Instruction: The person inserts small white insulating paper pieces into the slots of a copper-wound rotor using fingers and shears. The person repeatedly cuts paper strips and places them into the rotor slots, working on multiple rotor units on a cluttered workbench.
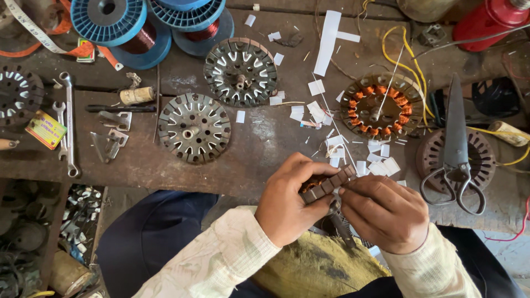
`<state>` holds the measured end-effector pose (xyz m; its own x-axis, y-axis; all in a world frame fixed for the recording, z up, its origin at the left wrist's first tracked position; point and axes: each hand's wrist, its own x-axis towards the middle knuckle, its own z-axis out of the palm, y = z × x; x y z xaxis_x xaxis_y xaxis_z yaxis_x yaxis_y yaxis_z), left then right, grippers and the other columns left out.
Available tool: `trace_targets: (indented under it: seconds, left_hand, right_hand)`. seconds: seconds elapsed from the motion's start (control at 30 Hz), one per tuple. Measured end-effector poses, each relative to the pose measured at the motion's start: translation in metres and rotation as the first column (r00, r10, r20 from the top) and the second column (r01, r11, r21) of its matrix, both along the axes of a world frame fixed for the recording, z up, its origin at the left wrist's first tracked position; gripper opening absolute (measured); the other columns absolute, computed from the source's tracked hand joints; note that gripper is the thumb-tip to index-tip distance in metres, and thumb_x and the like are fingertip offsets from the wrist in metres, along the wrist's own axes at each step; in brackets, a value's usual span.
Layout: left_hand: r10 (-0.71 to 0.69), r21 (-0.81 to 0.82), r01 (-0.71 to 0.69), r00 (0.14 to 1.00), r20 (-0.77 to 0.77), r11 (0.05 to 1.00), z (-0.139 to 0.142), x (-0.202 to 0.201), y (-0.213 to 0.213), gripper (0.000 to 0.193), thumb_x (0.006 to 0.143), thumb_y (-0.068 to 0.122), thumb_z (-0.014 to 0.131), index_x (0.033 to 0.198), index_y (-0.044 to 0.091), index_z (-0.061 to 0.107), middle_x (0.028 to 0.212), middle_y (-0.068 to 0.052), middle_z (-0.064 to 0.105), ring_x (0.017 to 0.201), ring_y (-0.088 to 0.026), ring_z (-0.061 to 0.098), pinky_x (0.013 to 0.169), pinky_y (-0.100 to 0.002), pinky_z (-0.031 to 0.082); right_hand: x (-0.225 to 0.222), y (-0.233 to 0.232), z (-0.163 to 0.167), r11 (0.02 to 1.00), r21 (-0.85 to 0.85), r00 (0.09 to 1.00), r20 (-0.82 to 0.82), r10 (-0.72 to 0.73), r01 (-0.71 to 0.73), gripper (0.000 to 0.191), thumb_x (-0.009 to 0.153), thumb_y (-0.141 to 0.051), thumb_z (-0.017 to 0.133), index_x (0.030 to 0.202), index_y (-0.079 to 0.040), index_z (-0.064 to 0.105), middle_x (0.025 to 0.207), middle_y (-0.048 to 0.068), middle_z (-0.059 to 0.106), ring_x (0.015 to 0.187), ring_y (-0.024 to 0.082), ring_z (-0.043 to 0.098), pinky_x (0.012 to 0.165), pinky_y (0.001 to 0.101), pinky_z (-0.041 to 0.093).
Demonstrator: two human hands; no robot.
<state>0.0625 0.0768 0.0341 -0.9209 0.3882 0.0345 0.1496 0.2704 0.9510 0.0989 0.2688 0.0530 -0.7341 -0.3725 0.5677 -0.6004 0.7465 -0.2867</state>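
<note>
My left hand [287, 204] and my right hand [383, 212] both grip a round slotted metal stator [327, 185] held on edge over my lap, just below the workbench's front edge. Copper-coloured winding shows inside it near my left fingers. The right fingers pinch its rim from the right. A dark shaft [341, 227] sticks down from it between my hands.
On the worn workbench [138, 165] lie two bare stators [194, 128] [240, 72], a wound stator with orange coils [381, 107], large scissors [457, 149] on another stator, white paper strips [329, 38], blue copper-wire spools [127, 27], spanners [68, 124], yellow wires and a red can [488, 22].
</note>
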Motion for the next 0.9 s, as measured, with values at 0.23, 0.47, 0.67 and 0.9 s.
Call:
trace_targets:
  seconds: [0.23, 0.47, 0.67, 0.9]
  left_hand:
    - [-0.006, -0.020, 0.006, 1.000, -0.023, 1.000, 0.000, 0.001, 0.000, 0.043, 0.073, 0.003, 0.081, 0.114, 0.012, 0.071, 0.104, -0.007, 0.064, 0.092, -0.024, 0.071, 0.081, -0.034, 0.058]
    - [0.004, 0.018, -0.003, 0.998, -0.056, 1.000, -0.001, 0.000, 0.000, 0.043, 0.073, 0.002, 0.080, 0.114, 0.011, 0.070, 0.106, -0.008, 0.065, 0.093, -0.024, 0.071, 0.081, -0.034, 0.059]
    - [0.003, 0.002, -0.003, 0.989, -0.146, 1.000, -0.002, -0.008, -0.003, 0.042, 0.071, 0.001, 0.077, 0.112, 0.007, 0.071, 0.107, -0.010, 0.066, 0.096, -0.027, 0.071, 0.086, -0.035, 0.058]
    - [-0.073, 0.018, 0.075, 0.989, -0.127, 0.997, -0.009, -0.014, -0.005, 0.037, 0.072, 0.000, 0.075, 0.108, 0.004, 0.071, 0.116, -0.010, 0.073, 0.103, -0.023, 0.075, 0.093, -0.032, 0.060]
  right_hand:
    - [0.002, -0.004, 0.005, 0.995, 0.104, 0.999, -0.045, 0.002, 0.002, 0.017, 0.067, -0.004, 0.080, 0.083, -0.002, 0.074, 0.087, 0.010, 0.071, 0.078, 0.024, 0.071, 0.063, 0.0337, 0.056]
    - [0.005, -0.010, 0.004, 0.981, 0.189, 0.993, -0.102, 0.054, -0.034, 0.020, 0.067, -0.003, 0.078, 0.087, -0.001, 0.074, 0.092, 0.013, 0.073, 0.081, 0.029, 0.073, 0.067, 0.0372, 0.058]
    - [0.010, -0.021, 0.001, 0.974, -0.118, 0.974, 0.142, -0.176, 0.193, 0.023, 0.076, 0.011, 0.074, 0.097, 0.002, 0.075, 0.096, 0.012, 0.072, 0.087, 0.026, 0.072, 0.074, 0.0350, 0.058]
    - [0.010, -0.023, -0.006, 0.951, -0.187, 0.962, 0.167, -0.215, 0.245, 0.024, 0.076, 0.013, 0.073, 0.096, 0.001, 0.075, 0.099, 0.012, 0.072, 0.091, 0.027, 0.071, 0.079, 0.0352, 0.057]
